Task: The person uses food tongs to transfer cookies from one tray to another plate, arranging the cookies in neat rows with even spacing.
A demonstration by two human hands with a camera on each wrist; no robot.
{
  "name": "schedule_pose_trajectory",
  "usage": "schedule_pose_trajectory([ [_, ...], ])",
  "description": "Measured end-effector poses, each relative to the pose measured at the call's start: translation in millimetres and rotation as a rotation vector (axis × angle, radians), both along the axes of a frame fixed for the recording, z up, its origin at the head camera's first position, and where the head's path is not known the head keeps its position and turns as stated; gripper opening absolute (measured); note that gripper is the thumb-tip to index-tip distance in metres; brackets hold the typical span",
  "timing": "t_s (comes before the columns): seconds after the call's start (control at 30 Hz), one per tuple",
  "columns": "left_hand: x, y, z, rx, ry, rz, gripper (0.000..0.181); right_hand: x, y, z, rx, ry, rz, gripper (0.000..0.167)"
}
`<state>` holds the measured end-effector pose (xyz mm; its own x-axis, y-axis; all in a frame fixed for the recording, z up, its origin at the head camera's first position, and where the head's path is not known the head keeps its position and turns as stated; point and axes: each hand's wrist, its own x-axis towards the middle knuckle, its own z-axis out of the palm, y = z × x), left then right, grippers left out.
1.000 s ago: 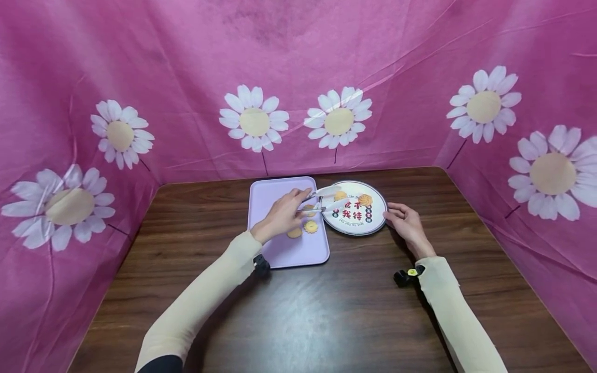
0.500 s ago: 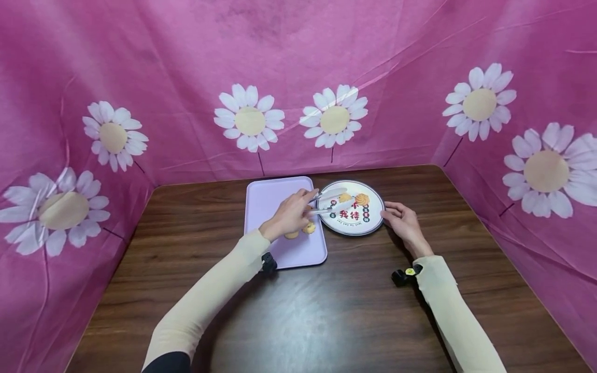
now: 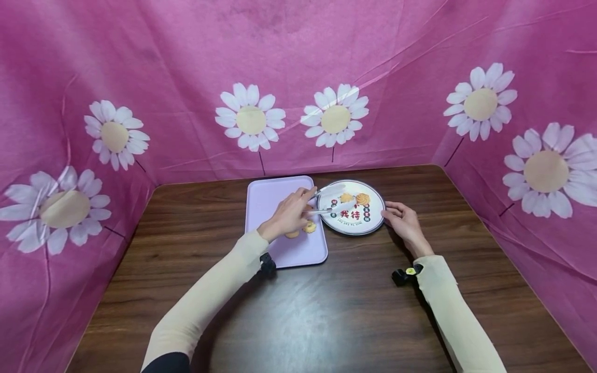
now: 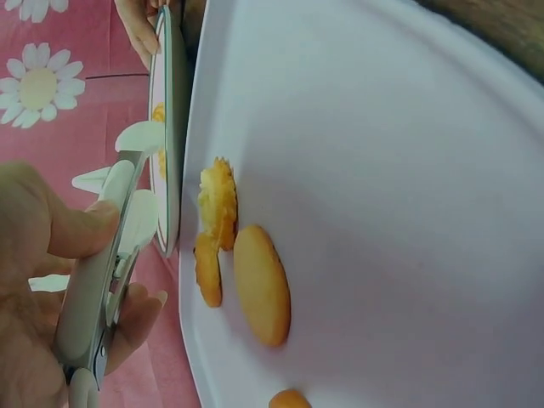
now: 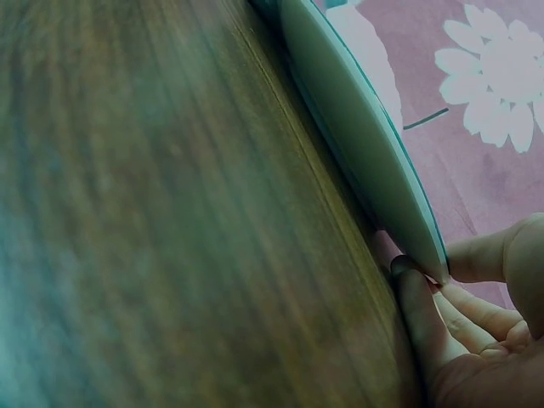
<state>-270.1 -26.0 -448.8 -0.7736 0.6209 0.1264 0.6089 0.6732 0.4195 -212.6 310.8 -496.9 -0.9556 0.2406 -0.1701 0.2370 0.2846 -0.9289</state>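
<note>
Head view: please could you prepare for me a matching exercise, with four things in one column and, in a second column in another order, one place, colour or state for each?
Things
1. tray
2. plate
3. tongs
4. right hand

Descriptions
A. held in the left hand
B. gripping the plate's rim
C. lilac
D. round and mostly white

Right pairs: 1-C, 2-D, 3-A, 4-B

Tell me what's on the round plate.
A swirled cookie lies on the plate; a second cookie shows between the tips of the tongs, its contact with the plate unclear. Red printing shows too, partly covered by the tongs.
</note>
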Motion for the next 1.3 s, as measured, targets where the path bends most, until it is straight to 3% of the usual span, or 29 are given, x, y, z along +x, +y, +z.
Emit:
schedule_pose_trajectory([
  [0.4,2.1,-29.0,9.1,0.069,0.041,0.042,0.079,-3.4,-1,2.4,-0.026,0.017,-0.01,0.052],
  [0.73,5.3,-61.2,12.6,0.068,0.005,0.105,0.074,-8.0,0,3.0,-0.062,0.01,-0.03,0.051],
  [1.3,16.9,-100.9,10.2,0.049,-0.032,0.106,0.076,-7.5,0,-1.9,-0.056,0.03,-0.058,0.051],
])
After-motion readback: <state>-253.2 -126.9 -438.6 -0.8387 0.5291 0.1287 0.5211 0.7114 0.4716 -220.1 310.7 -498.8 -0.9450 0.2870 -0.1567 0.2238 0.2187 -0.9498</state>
